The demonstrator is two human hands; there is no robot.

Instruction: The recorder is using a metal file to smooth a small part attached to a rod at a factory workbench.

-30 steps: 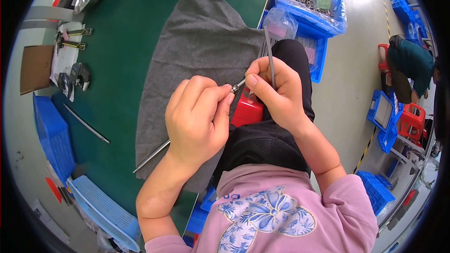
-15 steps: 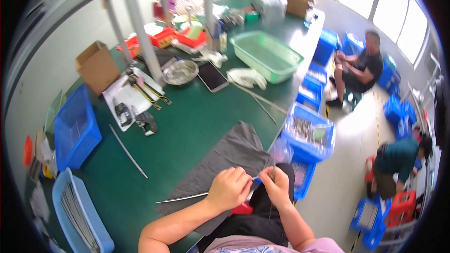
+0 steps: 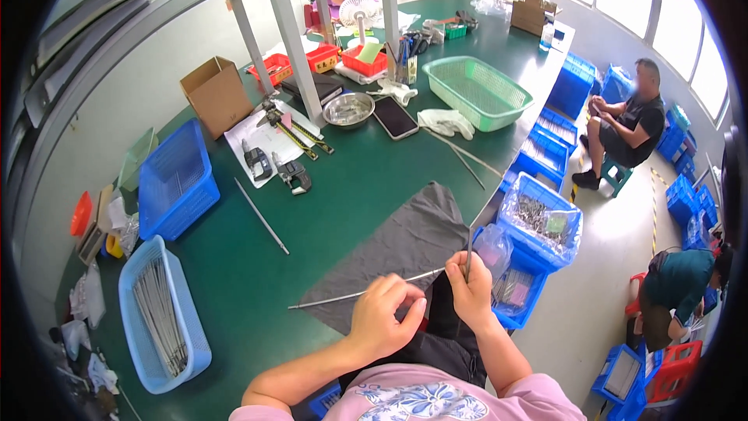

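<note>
While both hands close, left hand (image 3: 387,313) pinches a metal rod (image 3: 354,294).

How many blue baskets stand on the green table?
2. One blue basket stands by the table's left edge; the other, paler blue basket, holding thin metal rods, is nearer the left hand. Shelf posts may hide more.
</note>
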